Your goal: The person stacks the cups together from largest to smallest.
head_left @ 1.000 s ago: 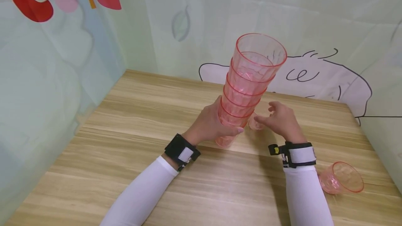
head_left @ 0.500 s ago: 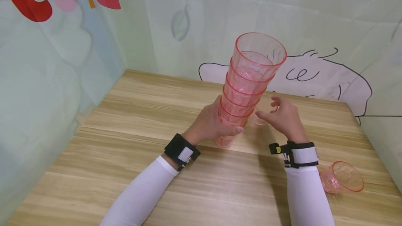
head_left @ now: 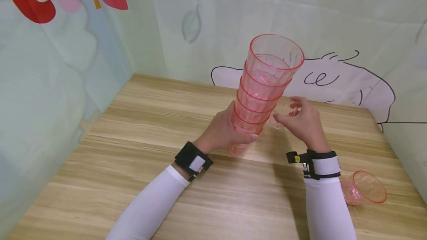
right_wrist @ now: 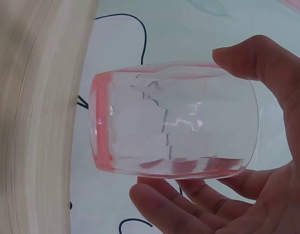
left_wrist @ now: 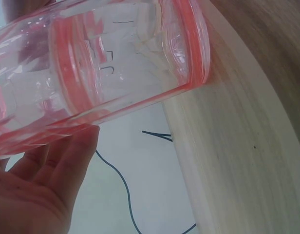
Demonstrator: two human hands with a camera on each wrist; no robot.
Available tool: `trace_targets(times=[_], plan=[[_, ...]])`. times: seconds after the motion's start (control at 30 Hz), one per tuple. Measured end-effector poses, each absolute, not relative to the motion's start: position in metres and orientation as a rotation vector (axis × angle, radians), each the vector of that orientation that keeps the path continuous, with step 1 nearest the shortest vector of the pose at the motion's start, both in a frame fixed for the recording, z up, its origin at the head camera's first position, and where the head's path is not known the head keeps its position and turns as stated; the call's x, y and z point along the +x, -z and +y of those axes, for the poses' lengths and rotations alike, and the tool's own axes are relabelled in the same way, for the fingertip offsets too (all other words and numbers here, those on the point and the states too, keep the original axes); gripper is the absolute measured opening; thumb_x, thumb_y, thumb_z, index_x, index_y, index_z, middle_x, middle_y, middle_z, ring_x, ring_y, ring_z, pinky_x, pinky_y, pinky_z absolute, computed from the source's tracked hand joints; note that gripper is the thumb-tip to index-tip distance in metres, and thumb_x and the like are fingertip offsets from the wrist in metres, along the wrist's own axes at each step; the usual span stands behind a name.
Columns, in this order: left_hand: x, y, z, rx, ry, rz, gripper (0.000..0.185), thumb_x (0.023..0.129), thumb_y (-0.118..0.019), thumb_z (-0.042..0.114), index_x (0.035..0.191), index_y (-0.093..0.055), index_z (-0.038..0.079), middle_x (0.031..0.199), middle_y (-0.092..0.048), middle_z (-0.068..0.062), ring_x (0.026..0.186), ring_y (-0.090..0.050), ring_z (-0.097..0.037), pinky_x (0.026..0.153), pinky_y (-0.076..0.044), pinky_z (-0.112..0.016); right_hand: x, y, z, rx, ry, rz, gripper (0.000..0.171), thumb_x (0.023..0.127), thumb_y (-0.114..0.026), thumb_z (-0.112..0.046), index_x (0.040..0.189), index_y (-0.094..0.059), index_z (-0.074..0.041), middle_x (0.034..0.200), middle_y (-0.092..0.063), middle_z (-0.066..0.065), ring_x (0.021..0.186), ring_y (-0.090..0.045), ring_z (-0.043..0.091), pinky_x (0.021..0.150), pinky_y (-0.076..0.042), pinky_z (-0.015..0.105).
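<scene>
**Two hands, pink cups, a wooden table**

Lower right of the head view, a loose cup (head_left: 365,187) lies on its side on the table (head_left: 133,166). At centre, the left hand (head_left: 221,130) curls round the cup stack (head_left: 263,92). Just right, the right hand (head_left: 305,123) pinches a single cup (right_wrist: 174,119) between thumb and fingers.

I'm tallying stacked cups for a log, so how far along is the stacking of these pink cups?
Done: several pink cups sit nested in a stack that the left hand grips near its base on the wooden table. In hand: the right hand holds a single cup in the air beside the stack, not yet on it. Left: that cup, plus one more cup lying on its side near the right sleeve.
</scene>
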State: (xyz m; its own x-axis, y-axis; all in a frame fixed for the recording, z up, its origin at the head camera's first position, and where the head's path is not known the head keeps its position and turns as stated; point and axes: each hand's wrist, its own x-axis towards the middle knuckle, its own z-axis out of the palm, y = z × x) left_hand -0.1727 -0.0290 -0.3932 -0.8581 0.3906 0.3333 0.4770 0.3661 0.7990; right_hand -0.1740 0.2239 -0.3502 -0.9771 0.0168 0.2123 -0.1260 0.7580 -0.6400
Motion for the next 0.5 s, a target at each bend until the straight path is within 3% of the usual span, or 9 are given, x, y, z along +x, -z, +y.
trace_targets(times=[0.3,0.5], plan=[[-0.173,0.393,-0.0279,-0.793,1.522,-2.539,0.073,0.07,-0.089,0.044,0.123,-0.045,0.019,0.104,-0.063,0.006,0.094,-0.064,-0.011,0.085,-0.054,-0.035,-0.1707,0.3453,0.2224,0.098,-1.068,-2.612,0.088,0.085,-0.077,-0.047,0.15,-0.041,-0.001,0.126,-0.058,0.021,0.107,-0.057,0.036,0.08,-0.051,0.051],[-0.1734,0.392,-0.0273,-0.788,1.479,-2.546,0.074,0.068,-0.089,0.045,0.122,-0.045,0.018,0.103,-0.063,0.006,0.094,-0.064,-0.011,0.085,-0.053,-0.035,-0.1694,0.3429,0.2223,0.101,-1.105,-2.538,0.086,0.085,-0.078,-0.044,0.15,-0.042,-0.001,0.129,-0.059,0.02,0.114,-0.055,0.036,0.082,-0.051,0.049]])
